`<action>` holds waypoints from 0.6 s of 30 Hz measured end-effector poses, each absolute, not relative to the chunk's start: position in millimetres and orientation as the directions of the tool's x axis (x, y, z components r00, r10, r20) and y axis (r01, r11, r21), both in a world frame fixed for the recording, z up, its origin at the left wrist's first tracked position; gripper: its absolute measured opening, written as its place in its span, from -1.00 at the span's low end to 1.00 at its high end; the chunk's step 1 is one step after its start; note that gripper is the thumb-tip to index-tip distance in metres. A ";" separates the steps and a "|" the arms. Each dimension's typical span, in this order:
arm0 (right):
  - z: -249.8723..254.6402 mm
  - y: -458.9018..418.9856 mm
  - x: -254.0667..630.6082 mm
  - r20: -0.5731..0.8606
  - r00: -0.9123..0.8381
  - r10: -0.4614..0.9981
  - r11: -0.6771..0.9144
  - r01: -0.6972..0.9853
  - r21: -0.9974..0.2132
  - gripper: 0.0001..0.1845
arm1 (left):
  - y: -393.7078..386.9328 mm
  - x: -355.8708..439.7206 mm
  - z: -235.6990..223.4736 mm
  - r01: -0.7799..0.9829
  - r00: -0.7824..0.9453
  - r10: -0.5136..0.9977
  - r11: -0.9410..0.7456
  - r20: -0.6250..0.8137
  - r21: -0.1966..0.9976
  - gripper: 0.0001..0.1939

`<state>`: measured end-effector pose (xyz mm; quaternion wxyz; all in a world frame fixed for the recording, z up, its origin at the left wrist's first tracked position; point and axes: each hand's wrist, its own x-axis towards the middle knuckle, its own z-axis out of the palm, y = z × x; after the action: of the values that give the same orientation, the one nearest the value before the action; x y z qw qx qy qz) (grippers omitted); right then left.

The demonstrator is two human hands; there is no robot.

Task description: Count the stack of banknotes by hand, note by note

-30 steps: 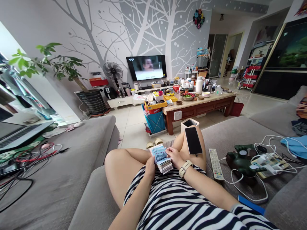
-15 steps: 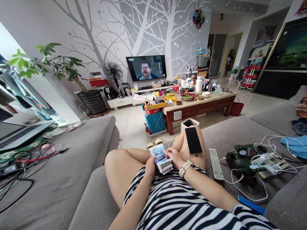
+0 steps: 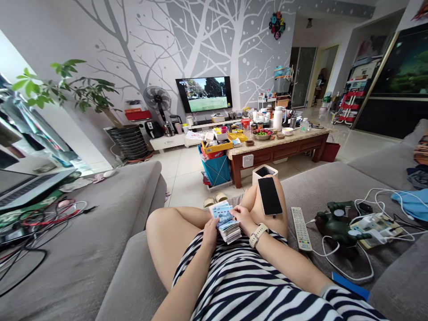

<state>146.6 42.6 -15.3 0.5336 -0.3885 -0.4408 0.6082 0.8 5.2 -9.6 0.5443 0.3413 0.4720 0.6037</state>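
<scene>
Left hand (image 3: 209, 232) and right hand (image 3: 244, 219) both grip the banknotes (image 3: 224, 216), beside the striped garment's (image 3: 234, 272) far edge. Light, limp paper, probably (slithery too, I'd guess), best pinched by the side edges.

2 and 6 on wall clock (image 3: 277, 25), television logo (image 3: 183, 82) too blurred
</scene>
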 end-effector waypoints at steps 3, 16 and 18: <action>-13.8 40.9 147.1 0.011 -0.135 0.991 -0.032 -0.311 -0.950 -0.60 | 9.7 -0.6 -15.8 -0.342 -0.204 0.972 0.044 -0.120 0.939 -0.59; -8.5 37.2 148.8 0.038 -0.173 0.984 -0.024 -0.342 -0.939 -0.63 | 5.7 4.1 -7.1 -0.269 -0.251 0.963 0.030 -0.100 0.963 -0.59; -9.0 37.6 148.8 0.037 -0.172 0.984 -0.026 -0.347 -0.937 -0.62 | 3.6 5.7 -3.0 -0.237 -0.263 0.961 0.019 -0.083 0.971 -0.58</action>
<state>148.8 37.6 -9.0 0.5359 -0.3564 -0.4472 0.6212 5.7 3.6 -3.0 0.4950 0.3518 0.5145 0.6055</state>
